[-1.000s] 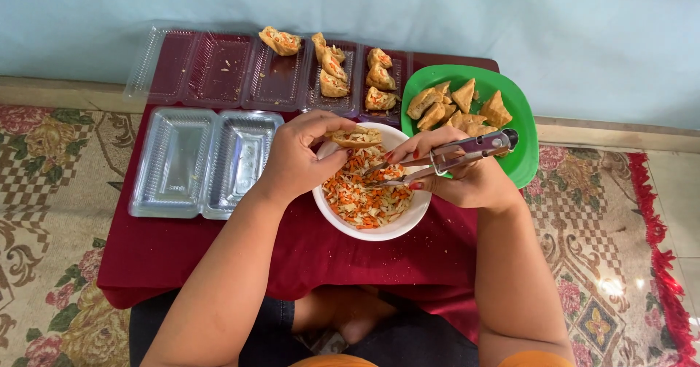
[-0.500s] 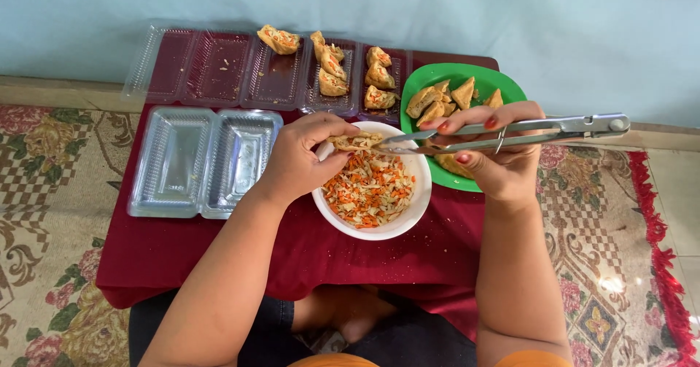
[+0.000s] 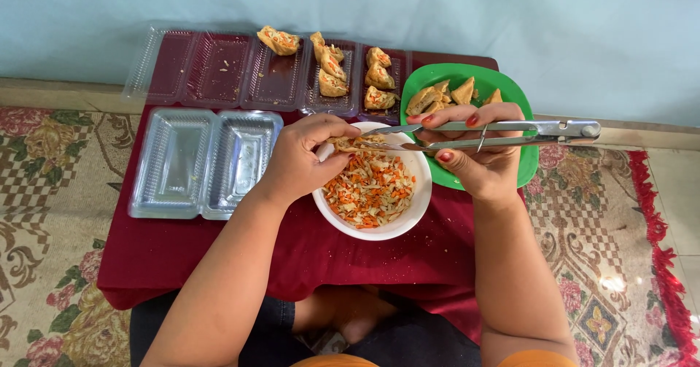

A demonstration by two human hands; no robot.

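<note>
My left hand [image 3: 302,155] holds a fried tofu piece [image 3: 355,145] over the far rim of a white bowl [image 3: 408,215] filled with shredded carrot and cabbage. My right hand [image 3: 477,155] grips metal tongs [image 3: 503,134] that lie level, their tips pointing left and touching the tofu piece. A green plate [image 3: 531,164] with several fried tofu triangles sits behind my right hand.
A long clear plastic tray [image 3: 219,68] at the back of the red-clothed table [image 3: 219,250] holds several stuffed tofu pieces in its right compartments. An open, empty clear plastic box [image 3: 204,163] lies left of the bowl. A patterned rug [image 3: 44,163] surrounds the table.
My right hand lifted the tongs out of the bowl and turned them level, tips now at the tofu piece. My left hand stayed over the bowl's rim with the tofu.
</note>
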